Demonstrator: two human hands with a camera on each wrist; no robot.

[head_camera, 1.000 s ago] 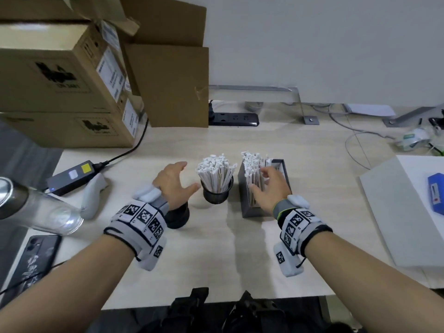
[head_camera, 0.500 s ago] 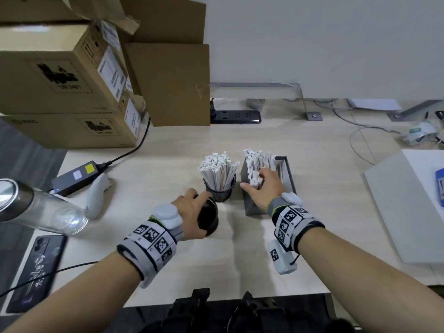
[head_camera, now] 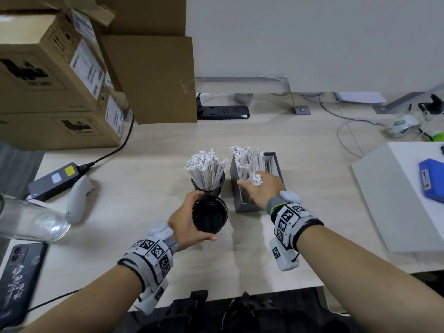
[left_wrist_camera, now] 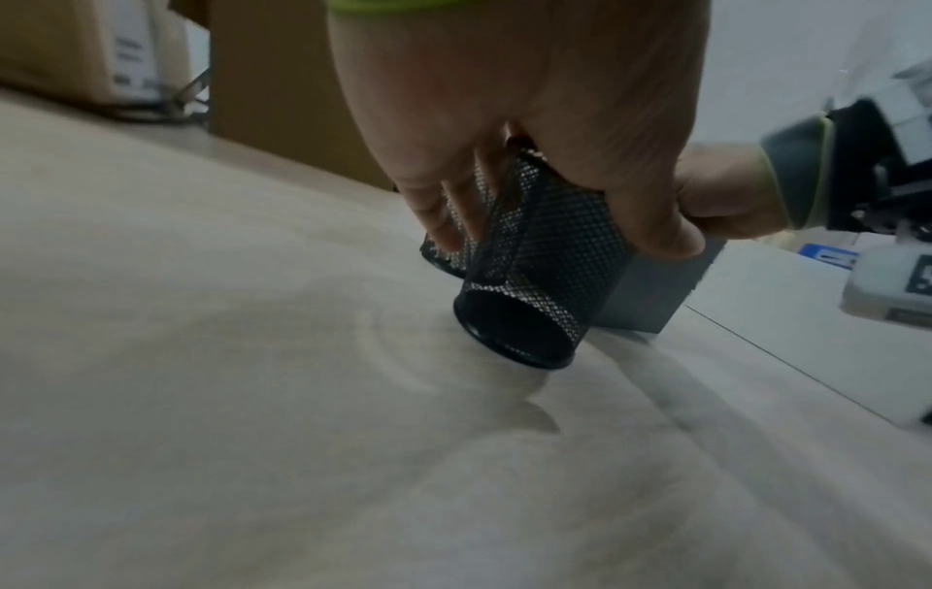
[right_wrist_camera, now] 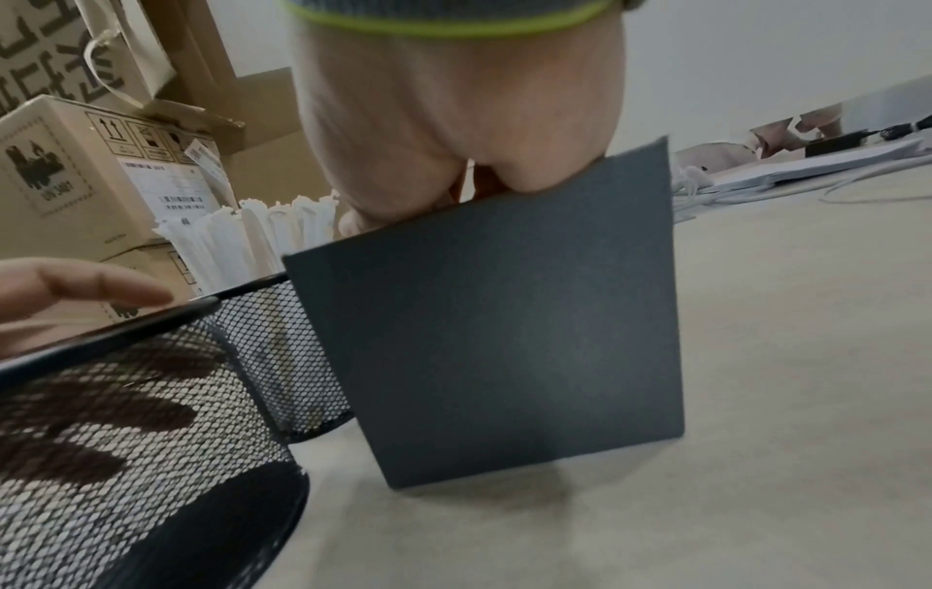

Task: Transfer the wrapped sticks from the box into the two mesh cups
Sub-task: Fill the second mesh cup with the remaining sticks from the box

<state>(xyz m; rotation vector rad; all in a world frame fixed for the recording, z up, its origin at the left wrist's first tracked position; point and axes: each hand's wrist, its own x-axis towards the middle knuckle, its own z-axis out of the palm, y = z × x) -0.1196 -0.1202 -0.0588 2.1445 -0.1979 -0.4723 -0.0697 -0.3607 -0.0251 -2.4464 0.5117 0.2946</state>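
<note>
The worktop (head_camera: 149, 231) is big and flat, with open room at 6 o'clock, near the person. Cardboard boxes (head_camera: 50, 75) stand far off at 10 o'clock, out of the way.

The grey box (head_camera: 280, 169) stands at 3 o'clock from the full mesh cup (head_camera: 208, 185). Its walls are thin and stiff, and it looks light, so it could tip if pulled. The wrapped sticks (head_camera: 247, 162) stand up inside it. They look very light and thin, and the paper looks smooth, so loose ones could slide out. It seems best to take a bunch by the middle.

The right hand (head_camera: 263, 188) reaches into the box with its grip closed round a bunch of sticks.

The empty mesh cup (left_wrist_camera: 542, 271) is at 6 o'clock from the full one, touching or nearly so. It is stiff wire and looks light. The left hand (head_camera: 185, 219) has its grip wrapped round its side and tilts it, one edge lifted. Its mouth is small, so the sticks should go in straight.
</note>
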